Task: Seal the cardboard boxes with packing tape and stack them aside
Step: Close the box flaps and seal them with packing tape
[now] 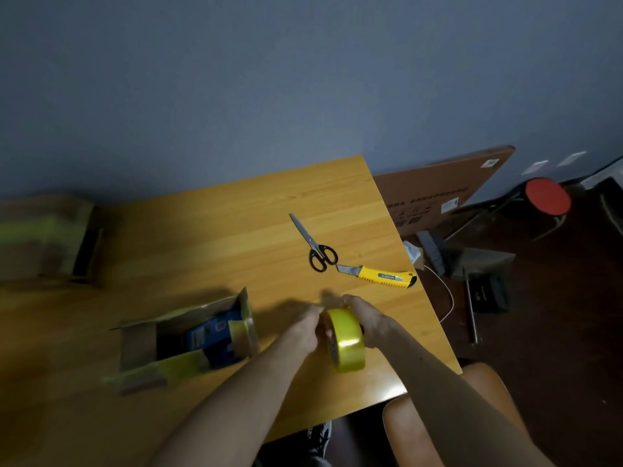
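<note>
Right hand grips a roll of yellow packing tape from its far side, fingers curled over the top of the roll, which stands on edge just above the near right part of the worktop. Left hand meets the roll from the other side, its fingertips bunched and pinching at the rim; whether they have hold of a loose tape end cannot be told.

Left of the hands an open cardboard box lies on the worktop with its flaps spread and strips of yellow tape on the near flap. A blue package sits inside it, and a second, paler tape roll stands at the box's right end.

Beyond the hands, black-handled scissors lie closed, blades pointing away, and a yellow utility knife lies just beside them, its blade tip touching or almost touching the handles.

At the far left edge another cardboard box shows only as a blur.

Off the worktop to the right, a large flat carton leans on the wall, with a red-topped stool and a grey dustpan on the floor.
</note>
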